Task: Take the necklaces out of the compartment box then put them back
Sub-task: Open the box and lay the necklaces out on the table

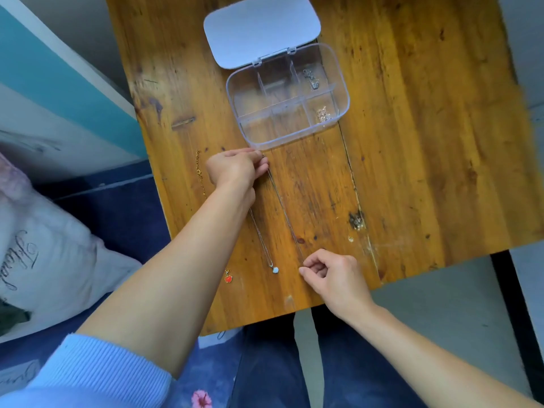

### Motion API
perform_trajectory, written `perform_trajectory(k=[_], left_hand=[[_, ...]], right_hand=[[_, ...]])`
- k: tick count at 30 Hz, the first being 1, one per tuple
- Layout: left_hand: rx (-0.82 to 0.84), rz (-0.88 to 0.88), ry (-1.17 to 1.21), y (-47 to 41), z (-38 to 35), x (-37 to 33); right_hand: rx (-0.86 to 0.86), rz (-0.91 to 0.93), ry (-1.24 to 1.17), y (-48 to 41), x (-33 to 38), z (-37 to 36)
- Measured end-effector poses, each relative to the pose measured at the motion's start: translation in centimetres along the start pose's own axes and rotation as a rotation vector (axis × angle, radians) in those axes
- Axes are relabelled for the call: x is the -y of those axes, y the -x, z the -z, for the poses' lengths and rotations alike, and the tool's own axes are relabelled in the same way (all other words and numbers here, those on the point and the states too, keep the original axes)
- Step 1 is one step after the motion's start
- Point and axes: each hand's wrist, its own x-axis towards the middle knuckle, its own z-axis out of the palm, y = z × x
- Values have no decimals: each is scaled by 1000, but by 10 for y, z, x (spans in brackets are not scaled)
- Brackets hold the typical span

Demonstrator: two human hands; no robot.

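Both grips are pinching one thin silver chain [284, 206] — the left hand [235, 169] is closing its fingers on the far end, just in front of the compartment box [287, 95], and the right hand [331, 273] is nipping the near end between thumb and forefinger close to the worktop's [412, 142] front edge. That chain is lying stretched out straight across the wood between them. Just to its left, a second fine necklace with a pale blue pendant [275, 270] is running alongside, part of it passing under the left wrist. Further left, a red pendant [228, 278] is sitting near the front edge, and a short gold chain [200, 175] is lying beside the left hand. The clear box is standing open, its lid [262, 30] folded back flat — two right-hand compartments are holding jewellery, a silvery piece [311, 79] in the far one and a rose-gold piece [323, 113] in the near one. A pale blue sleeve [97, 375] is bunching at the left elbow.
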Motion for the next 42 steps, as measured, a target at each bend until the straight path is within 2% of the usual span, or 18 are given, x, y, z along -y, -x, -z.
perform_trajectory(k=[4, 11, 17, 20, 26, 28, 31, 33, 35, 39, 42], left_hand=[[29, 8, 12, 1, 1, 0], [138, -122, -143, 8, 12, -8], [57, -361, -280, 6, 13, -24], [56, -335, -307, 2, 4, -27], [30, -293, -302, -4, 1, -23], [16, -298, -299, -4, 0, -21], [3, -322, -301, -4, -2, -20], [-2, -327, -313, -5, -2, -20], [2, -311, -318, -6, 0, -21], [-12, -330, -411, -9, 5, -31], [-95, -542, -482, -5, 4, -46]], right_hand=[[5, 85, 73, -1, -4, 1], [43, 69, 103, -10, 2, 37], [-259, 221, 95, -113, 64, 127], [-297, 286, 274, -168, 101, 153], [-105, 217, 1003, -221, 128, 134], [-89, 223, 1116, -227, 132, 129], [-41, 220, 1161, -231, 134, 126], [-12, 230, 1110, -232, 133, 126], [-21, 248, 916, -229, 131, 135], [-82, 251, 215, -212, 118, 172], [-44, 11, -250, -196, 90, 189]])
